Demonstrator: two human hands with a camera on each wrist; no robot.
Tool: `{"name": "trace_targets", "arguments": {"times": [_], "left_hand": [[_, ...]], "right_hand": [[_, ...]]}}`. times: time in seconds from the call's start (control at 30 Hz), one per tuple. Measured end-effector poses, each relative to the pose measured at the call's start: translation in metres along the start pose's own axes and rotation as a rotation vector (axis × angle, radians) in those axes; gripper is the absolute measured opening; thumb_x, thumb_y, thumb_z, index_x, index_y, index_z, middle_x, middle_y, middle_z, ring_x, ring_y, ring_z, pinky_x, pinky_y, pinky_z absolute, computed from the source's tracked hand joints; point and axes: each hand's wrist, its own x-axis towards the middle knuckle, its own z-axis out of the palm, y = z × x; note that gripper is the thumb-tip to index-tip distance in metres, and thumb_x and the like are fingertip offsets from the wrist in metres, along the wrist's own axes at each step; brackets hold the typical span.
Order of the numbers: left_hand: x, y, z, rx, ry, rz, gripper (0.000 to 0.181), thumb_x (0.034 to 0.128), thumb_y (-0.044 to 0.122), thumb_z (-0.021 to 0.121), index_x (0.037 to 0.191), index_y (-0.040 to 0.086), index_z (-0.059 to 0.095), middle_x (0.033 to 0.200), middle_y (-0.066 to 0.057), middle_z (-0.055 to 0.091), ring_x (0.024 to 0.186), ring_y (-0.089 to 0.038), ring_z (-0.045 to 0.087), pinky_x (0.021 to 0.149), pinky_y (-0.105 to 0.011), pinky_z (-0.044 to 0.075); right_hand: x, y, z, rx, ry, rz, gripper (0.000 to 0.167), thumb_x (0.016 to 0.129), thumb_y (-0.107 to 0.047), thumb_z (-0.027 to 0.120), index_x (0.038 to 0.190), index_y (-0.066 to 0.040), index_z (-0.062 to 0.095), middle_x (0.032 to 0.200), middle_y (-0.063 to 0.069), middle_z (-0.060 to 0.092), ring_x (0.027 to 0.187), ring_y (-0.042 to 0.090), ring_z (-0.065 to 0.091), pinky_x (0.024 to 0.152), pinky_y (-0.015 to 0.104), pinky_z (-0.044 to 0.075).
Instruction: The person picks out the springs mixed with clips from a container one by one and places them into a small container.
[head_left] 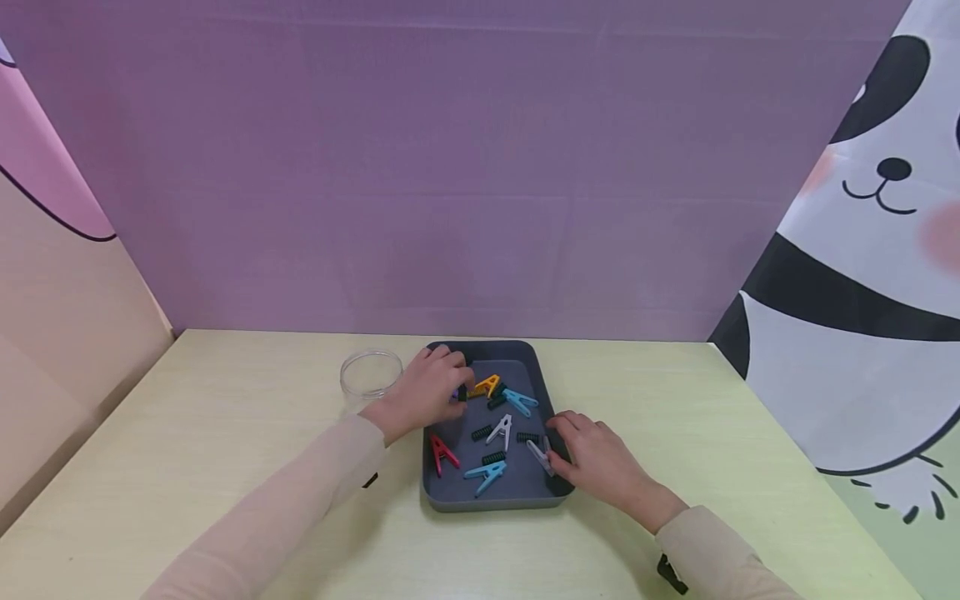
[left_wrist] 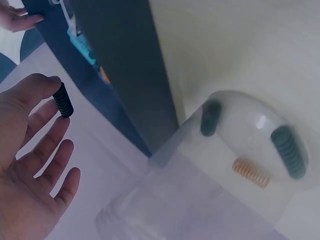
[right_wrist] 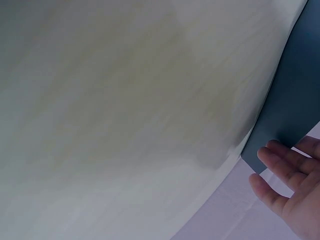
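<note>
My left hand (head_left: pixel 429 385) is over the far left part of the grey tray (head_left: pixel 495 506). It pinches a small dark coil spring (left_wrist: pixel 63 101) between thumb and fingertip, other fingers loosely spread. My right hand (head_left: pixel 600 458) lies at the tray's right wall, its loosely bent fingers at the rim. A grey clip (head_left: pixel 538 457) is by the right thumb. Inside the tray lie a red clip (head_left: pixel 442 452), a yellow clip (head_left: pixel 488 384), a white clip (head_left: pixel 501 431), blue clips (head_left: pixel 486 473) and several dark springs (head_left: pixel 482 433).
A clear jar (head_left: pixel 371 354) stands left of the tray. In the left wrist view it holds dark springs (left_wrist: pixel 288 152) and a copper-coloured spring (left_wrist: pixel 251 172). The pale table (head_left: pixel 247 400) meets a purple backdrop (head_left: pixel 450 183) behind.
</note>
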Motion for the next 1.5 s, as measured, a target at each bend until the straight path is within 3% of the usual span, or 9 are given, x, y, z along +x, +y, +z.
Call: {"name": "trace_targets", "arguments": {"times": [0.13,0.33,0.87,1.17,1.5], "left_hand": [[-0.002,-0.002,-0.011,-0.008,0.017,-0.003,0.024,0.0766,0.033,0.07,0.097,0.021,0.068,0.096,0.002,0.06,0.091,-0.018,0.048,0.082,-0.034,0.041],[-0.008,-0.008,-0.026,-0.032,-0.01,-0.044,0.025,0.0779,0.031,0.07,0.101,0.021,0.067,0.105,0.001,0.06,0.1,-0.019,0.048,0.09,-0.036,0.04],[-0.031,-0.037,-0.043,-0.071,0.042,-0.079,0.022,0.0778,0.029,0.07,0.097,0.018,0.068,0.102,0.0,0.061,0.102,-0.023,0.052,0.092,-0.042,0.04],[-0.043,-0.059,-0.047,-0.124,0.095,-0.114,0.023,0.076,0.025,0.072,0.096,0.015,0.067,0.1,-0.001,0.062,0.099,-0.023,0.053,0.092,-0.043,0.04],[-0.054,-0.075,-0.04,-0.158,0.099,-0.153,0.023,0.0747,0.022,0.072,0.095,0.011,0.068,0.095,-0.002,0.061,0.097,-0.025,0.052,0.087,-0.044,0.04]], "right_hand": [[0.0,-0.001,0.0,-0.002,-0.001,-0.002,0.034,0.079,-0.026,0.065,0.105,-0.005,0.059,0.105,0.006,0.061,0.094,0.019,0.058,0.074,0.037,0.049],[0.0,-0.001,0.0,-0.003,0.015,-0.012,0.034,0.079,-0.026,0.066,0.105,-0.005,0.06,0.105,0.006,0.061,0.093,0.019,0.059,0.073,0.036,0.049],[-0.001,-0.001,0.0,0.0,0.02,-0.019,0.035,0.079,-0.026,0.066,0.105,-0.004,0.06,0.105,0.006,0.061,0.092,0.019,0.059,0.073,0.036,0.05],[-0.001,-0.001,0.001,-0.003,0.024,-0.015,0.034,0.079,-0.026,0.066,0.104,-0.004,0.06,0.105,0.006,0.062,0.092,0.019,0.059,0.072,0.036,0.05],[-0.001,0.0,0.001,-0.007,0.017,-0.01,0.033,0.079,-0.026,0.065,0.104,-0.005,0.06,0.105,0.006,0.061,0.092,0.019,0.059,0.072,0.036,0.05]]}}
